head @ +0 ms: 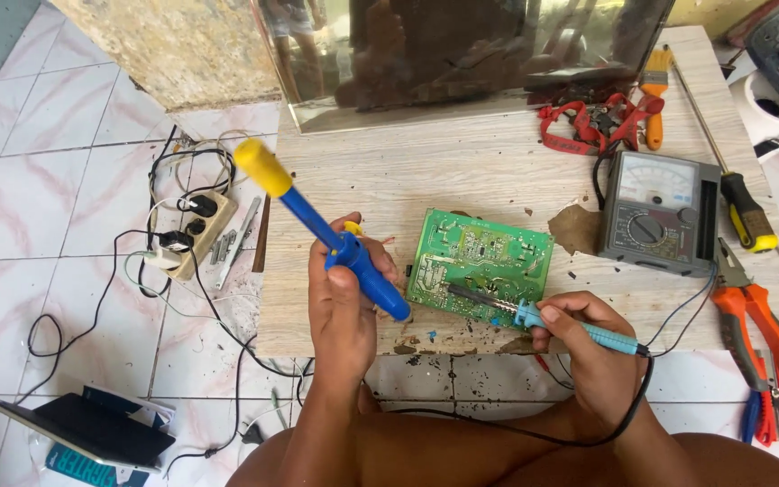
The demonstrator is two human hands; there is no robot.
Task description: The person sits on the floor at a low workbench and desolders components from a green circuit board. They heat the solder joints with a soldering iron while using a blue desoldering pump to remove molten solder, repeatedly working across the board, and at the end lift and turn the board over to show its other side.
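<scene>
My left hand [346, 293] grips a blue desoldering pump [335, 239] with a yellow plunger knob, held tilted with its tip low beside the board's left edge. My right hand [588, 338] holds a light-blue soldering iron [534, 316]. Its dark tip rests on the lower part of a green circuit board [480, 261]. The board lies solder side up on a low wooden table [462, 171].
An analog multimeter [655, 212] sits right of the board. A yellow-handled screwdriver [741, 207], orange pliers [755, 329], a brush [654, 86] and red straps [588, 122] lie at the right and back. A power strip [196, 230] with cables lies on the tiled floor left.
</scene>
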